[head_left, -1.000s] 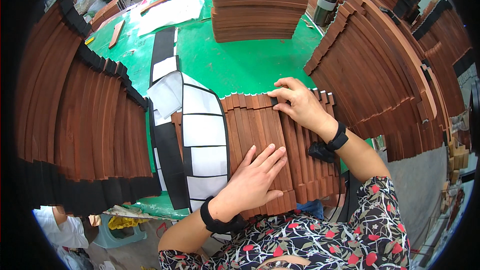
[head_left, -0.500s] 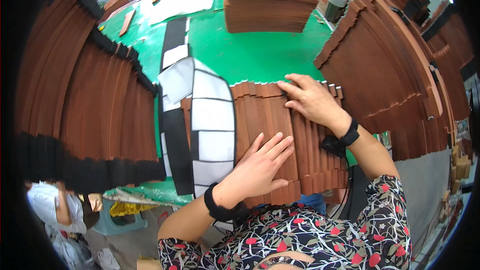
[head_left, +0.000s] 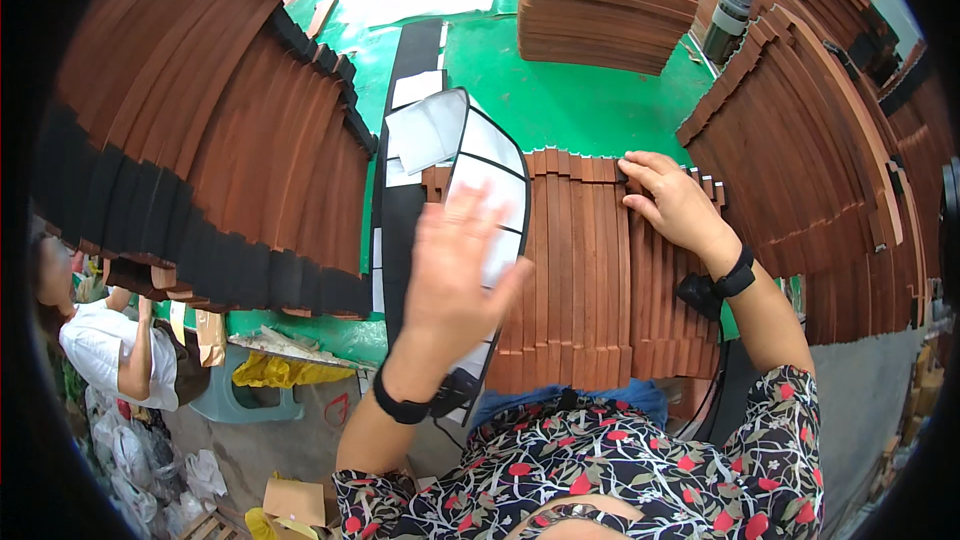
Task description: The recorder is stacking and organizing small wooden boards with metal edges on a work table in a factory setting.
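Observation:
A row of brown wooden strips [head_left: 575, 270] lies side by side in front of me, with stepped ends. My right hand [head_left: 682, 208] rests at the row's far end, fingers stretched out and thumb apart, the fingertips touching the strips near a small dark spot. My left hand [head_left: 455, 270], blurred by motion, is over a curled sheet of white patches divided by black lines [head_left: 490, 175], its fingers extended and thumb spread. I cannot tell whether it touches the sheet. A loose white piece [head_left: 428, 132] lies against the sheet's far part, beside a long black band [head_left: 412, 65].
Stacked brown strips with black ends [head_left: 230, 140] stand on the left, and more stacks [head_left: 800, 140] on the right. Across the green table [head_left: 480, 50] sit a strip block [head_left: 610, 10] and a bottle [head_left: 728, 20]. A person in white [head_left: 115, 355] is at lower left.
My left hand has lifted off the strips and moved left over the white sheet. My right hand keeps its place at the strips' far end. The whole view has shifted.

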The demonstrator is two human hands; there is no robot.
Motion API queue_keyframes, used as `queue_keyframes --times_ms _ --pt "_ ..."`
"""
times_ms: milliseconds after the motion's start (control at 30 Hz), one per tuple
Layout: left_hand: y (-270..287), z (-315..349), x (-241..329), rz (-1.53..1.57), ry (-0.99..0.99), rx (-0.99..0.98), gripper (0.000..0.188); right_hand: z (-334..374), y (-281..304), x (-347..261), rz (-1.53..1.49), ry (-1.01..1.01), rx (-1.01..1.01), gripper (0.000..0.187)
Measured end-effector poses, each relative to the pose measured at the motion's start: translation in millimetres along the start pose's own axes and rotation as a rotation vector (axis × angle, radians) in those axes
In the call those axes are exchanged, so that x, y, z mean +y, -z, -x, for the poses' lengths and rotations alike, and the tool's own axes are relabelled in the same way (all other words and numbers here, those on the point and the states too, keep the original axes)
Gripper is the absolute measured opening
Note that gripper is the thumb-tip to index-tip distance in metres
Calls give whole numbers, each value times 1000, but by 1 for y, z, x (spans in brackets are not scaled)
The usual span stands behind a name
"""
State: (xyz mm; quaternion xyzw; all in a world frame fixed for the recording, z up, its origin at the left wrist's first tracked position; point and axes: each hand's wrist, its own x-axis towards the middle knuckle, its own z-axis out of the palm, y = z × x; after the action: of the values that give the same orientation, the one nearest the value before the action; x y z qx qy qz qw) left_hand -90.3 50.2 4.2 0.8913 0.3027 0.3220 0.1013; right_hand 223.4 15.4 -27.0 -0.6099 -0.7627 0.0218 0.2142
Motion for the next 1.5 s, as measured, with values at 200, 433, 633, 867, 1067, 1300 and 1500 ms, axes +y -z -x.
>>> queue_keyframes --times_ms 200,433,633,867,1067,1300,1500 --pt "4 28 -39 343 634 -35 48 -12 29 -70 -192 135 9 34" --pt "-3 30 -29 979 608 -95 20 -20 14 -142 -559 169 -106 35" --pt "7 25 -4 797 428 -37 20 -30 -12 -152 -572 172 96 40" --pt "23 20 3 604 263 -99 28 -27 -10 -152 -334 249 224 43" --pt "17 18 11 507 331 -30 40 -26 -19 -145 -390 254 305 44" --pt "11 19 25 541 285 110 59 -22 -8 -141 -838 119 74 37" --pt "8 19 28 358 199 43 65 -19 -13 -127 -1128 -110 -125 30"
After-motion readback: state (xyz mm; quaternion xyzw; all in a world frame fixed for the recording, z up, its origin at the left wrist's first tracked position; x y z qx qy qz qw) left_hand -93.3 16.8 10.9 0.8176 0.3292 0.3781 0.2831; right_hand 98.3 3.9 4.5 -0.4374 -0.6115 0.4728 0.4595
